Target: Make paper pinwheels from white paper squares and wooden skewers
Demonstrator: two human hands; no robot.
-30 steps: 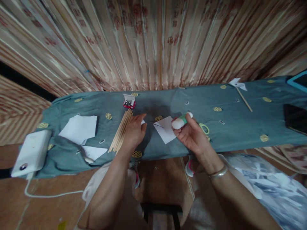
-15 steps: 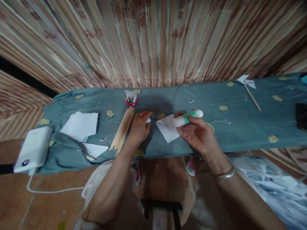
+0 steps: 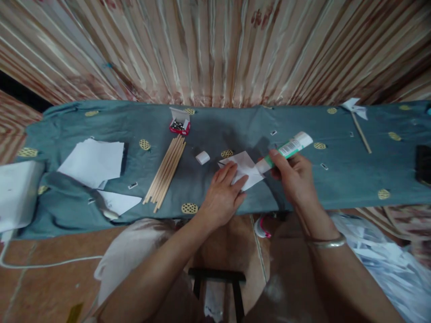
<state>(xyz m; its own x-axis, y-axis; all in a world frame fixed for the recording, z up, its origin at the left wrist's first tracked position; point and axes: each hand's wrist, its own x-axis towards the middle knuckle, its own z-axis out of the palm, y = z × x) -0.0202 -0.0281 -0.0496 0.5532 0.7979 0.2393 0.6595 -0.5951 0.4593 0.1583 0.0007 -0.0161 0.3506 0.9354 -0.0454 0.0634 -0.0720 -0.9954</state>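
A square of white paper with cut lines lies on the cloth in front of me. My left hand rests on its near left part, fingers stretched out and lying flat. In my right hand is a glue stick, white and green, held at a slant. Its lower end touches, or is just above, the paper's right corner. The glue stick's white cap lies by itself on the cloth, left of the paper.
Left of the cap are a bundle of wooden sticks and an open red-and-white box of metal pins. Farther left lie stacked white paper and a white device. A paper pinwheel on a stick is at the back right.
My left hand has put the cap down and moved right onto the paper. The glue stick has turned, its lower end now at the paper's right corner. The view has shifted slightly.
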